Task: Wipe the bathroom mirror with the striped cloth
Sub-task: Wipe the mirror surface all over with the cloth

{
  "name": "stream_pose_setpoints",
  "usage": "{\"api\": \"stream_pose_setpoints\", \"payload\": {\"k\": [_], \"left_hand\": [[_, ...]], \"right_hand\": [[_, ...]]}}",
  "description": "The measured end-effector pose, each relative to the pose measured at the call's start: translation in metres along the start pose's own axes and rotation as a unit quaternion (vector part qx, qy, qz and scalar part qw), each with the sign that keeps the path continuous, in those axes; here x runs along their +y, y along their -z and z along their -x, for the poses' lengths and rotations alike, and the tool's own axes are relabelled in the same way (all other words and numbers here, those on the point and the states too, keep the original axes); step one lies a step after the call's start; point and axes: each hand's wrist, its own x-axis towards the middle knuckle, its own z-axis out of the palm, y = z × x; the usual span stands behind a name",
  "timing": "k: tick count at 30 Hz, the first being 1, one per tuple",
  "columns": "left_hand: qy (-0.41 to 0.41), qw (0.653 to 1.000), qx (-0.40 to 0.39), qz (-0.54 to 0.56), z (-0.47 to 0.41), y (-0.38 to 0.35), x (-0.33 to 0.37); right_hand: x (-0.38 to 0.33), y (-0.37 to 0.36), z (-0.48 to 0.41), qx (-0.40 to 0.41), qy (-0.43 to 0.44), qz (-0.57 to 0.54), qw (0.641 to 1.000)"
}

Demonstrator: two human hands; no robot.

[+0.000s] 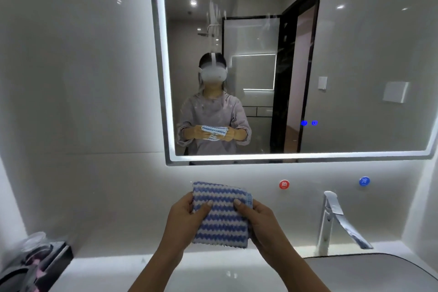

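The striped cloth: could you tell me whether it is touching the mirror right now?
No, the striped cloth is held folded between the left hand and right hand, below the lower edge of the mirror.

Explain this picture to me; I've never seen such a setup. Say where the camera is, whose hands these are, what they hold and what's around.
No machine here: a person wears a camera on the head, looking forward and down, so the hands are their own. The mirror shows that person's reflection with the white headset. The left hand and right hand both grip a folded striped cloth, thumbs on its front, below the mirror and not touching the glass. Faint streaks mark the glass. At right a chrome faucet stands by the sink; at left a dark tray holds small items on the counter. A red marker and a blue marker sit on the wall.
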Motion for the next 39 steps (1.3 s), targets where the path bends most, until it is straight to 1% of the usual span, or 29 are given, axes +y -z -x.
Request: {"api": "stream_pose_setpoints", "payload": {"k": [4,8,13,16,19,24,28,32,35,37,39], "left_hand": [[0.005,1.000,-0.022,0.001,-0.016,0.038,-0.007],[0.010,0.999,-0.044,0.001,-0.024,0.065,-0.016],[0.015,0.998,-0.053,0.000,-0.033,0.080,-0.022],[0.025,0.998,-0.059,0.011,-0.039,0.081,-0.022],[0.033,0.998,-0.060,0.009,-0.046,0.081,-0.024],[0.054,0.997,-0.054,0.007,-0.059,0.077,-0.029],[0.060,0.997,-0.039,-0.003,-0.073,0.070,-0.033],[0.053,0.997,-0.037,-0.041,-0.087,0.061,-0.034],[0.027,0.995,-0.045,-0.084,-0.101,0.055,-0.032],[-0.002,0.994,-0.052,-0.101,-0.112,0.052,-0.028],[-0.031,0.988,-0.050,-0.143,-0.126,0.050,-0.023]], "right_hand": [[0.005,-0.038,-0.009,0.000,-0.017,-0.049,0.999],[0.013,-0.063,-0.015,0.000,-0.042,-0.055,0.998],[0.013,-0.076,-0.025,0.003,-0.086,-0.052,0.995],[0.011,-0.079,-0.032,-0.003,-0.112,-0.075,0.991],[0.013,-0.080,-0.039,-0.021,-0.148,-0.133,0.980],[0.018,-0.076,-0.053,-0.050,-0.201,-0.243,0.948],[0.017,-0.071,-0.065,-0.075,-0.228,-0.290,0.927],[0.013,-0.062,-0.076,-0.088,-0.236,-0.305,0.919],[0.009,-0.058,-0.086,-0.059,-0.244,-0.332,0.909],[0.004,-0.055,-0.094,-0.021,-0.226,-0.341,0.913],[-0.009,-0.057,-0.102,0.013,-0.168,-0.340,0.925]]}}
